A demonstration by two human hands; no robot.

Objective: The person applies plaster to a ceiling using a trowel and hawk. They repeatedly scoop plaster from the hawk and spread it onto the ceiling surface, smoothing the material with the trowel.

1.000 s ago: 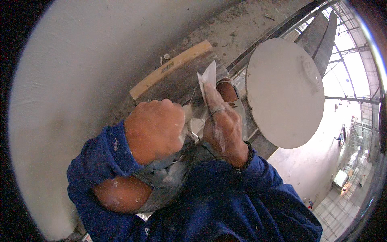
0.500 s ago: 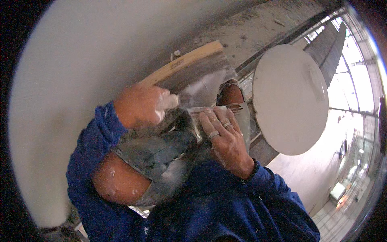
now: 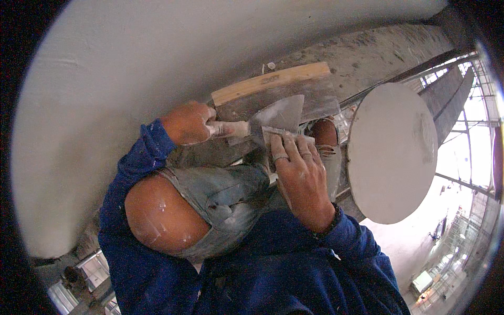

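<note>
My left hand (image 3: 190, 124) is closed round the pale handle of a putty knife, whose fan-shaped metal blade (image 3: 286, 113) points right. My right hand (image 3: 305, 176), wearing rings, has its fingers pressed along a flat scraper blade (image 3: 273, 131). The scraper's straight edge meets or overlaps the putty knife blade; whether they touch I cannot tell. My palm and fingers hide most of the scraper. White dust coats both tools and fingers. Just beyond them lies a wide scraper with a wooden back (image 3: 270, 83) and a grey metal sheet.
A pale plastered wall (image 3: 105, 84) rises at the left and far side. The dusty ledge (image 3: 367, 58) runs along its foot. To the right stands a round whitish board (image 3: 394, 152), with scaffolding (image 3: 472, 115) and a drop beyond. My bent knee (image 3: 163, 215) is close below my left hand.
My left hand has moved right, and the putty knife's blade now shows clearly beside the scraper. My right hand stays on the scraper. The view has shifted, with the wooden-backed scraper fully visible.
</note>
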